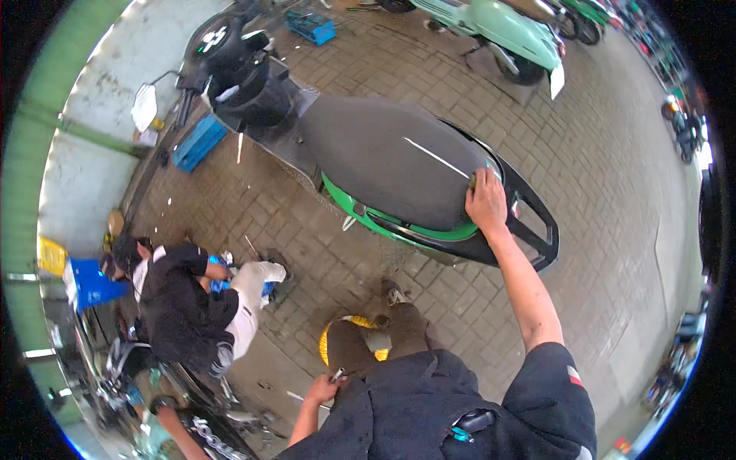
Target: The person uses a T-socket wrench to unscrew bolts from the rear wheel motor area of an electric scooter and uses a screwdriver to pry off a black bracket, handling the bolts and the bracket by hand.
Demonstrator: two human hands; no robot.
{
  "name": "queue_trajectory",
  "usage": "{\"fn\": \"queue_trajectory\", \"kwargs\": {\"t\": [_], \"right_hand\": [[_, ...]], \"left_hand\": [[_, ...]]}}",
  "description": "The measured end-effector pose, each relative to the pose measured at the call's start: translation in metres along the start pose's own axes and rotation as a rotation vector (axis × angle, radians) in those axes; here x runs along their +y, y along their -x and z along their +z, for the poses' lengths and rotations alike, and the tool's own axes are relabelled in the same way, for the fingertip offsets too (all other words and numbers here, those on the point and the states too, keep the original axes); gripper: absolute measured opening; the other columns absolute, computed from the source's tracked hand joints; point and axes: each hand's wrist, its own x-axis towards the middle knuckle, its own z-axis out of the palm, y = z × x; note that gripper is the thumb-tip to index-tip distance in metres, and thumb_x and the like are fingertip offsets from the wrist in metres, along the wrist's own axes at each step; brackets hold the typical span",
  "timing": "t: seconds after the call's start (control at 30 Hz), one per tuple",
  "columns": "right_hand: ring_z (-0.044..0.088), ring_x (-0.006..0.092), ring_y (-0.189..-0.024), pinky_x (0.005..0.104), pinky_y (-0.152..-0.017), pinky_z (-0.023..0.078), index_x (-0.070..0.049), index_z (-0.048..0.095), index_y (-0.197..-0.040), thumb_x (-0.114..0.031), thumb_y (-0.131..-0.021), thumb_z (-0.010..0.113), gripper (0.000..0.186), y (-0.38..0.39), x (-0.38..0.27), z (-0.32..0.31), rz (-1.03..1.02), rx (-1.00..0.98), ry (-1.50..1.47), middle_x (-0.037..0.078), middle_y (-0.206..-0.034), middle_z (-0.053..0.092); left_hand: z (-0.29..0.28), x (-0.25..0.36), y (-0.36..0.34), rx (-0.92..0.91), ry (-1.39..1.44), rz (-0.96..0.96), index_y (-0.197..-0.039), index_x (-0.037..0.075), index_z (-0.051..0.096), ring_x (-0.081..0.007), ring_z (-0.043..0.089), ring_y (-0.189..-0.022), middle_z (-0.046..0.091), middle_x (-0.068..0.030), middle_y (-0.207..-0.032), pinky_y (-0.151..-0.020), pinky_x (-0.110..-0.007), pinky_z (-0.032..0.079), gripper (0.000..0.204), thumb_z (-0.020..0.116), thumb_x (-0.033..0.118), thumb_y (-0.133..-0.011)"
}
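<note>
A scooter with a long dark grey seat (387, 153) and green side trim stands before me. My right hand (487, 201) reaches to the seat's rear end, fingers bent and close together against it. What those fingers pinch, if anything, is too small to make out. A thin white line (437, 157) runs along the seat top and ends at the fingertips. Behind the hand lies the black rear grab rail (548, 228). Low down by my thigh, my left hand (323, 389) is closed around a short pale stick-like thing (337, 375), its kind unclear.
A co-worker (184, 307) in dark clothes crouches at the left beside a dark motorcycle (207, 429); another person's forearm (180, 437) reaches in there. Blue crates (201, 142) stand near the scooter's front. A yellow round object (323, 345) is by my legs. A mint scooter (510, 34) stands behind.
</note>
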Motion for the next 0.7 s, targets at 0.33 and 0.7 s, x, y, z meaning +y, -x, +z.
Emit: {"fn": "queue_trajectory", "kwargs": {"t": [0.33,0.7], "right_hand": [[0.054,0.0349,-0.110,0.0508,-0.091,0.043,-0.003,0.056,-0.116,-0.011,-0.076,0.069,0.042,0.067,-0.091,-0.026,0.434,0.207,-0.039,0.018,-0.114,0.054],[0.055,0.0453,-0.114,0.0485,-0.096,0.046,0.003,0.052,-0.123,-0.021,-0.087,0.064,0.045,0.315,-0.271,0.079,1.061,-0.098,-0.647,0.028,-0.126,0.055]], "left_hand": [[-0.166,0.015,-0.039,-0.169,-0.693,0.492,-0.123,0.013,0.067,-0.0398,0.061,-0.110,0.067,-0.0209,-0.115,-0.096,-0.048,0.047,0.041,0.059,0.029,-0.086],[-0.225,0.118,-0.073,-0.457,-1.076,0.380,-0.119,0.008,0.067,-0.0353,0.066,-0.101,0.070,-0.0200,-0.103,-0.085,-0.042,0.051,0.051,0.060,0.050,-0.091]]}}
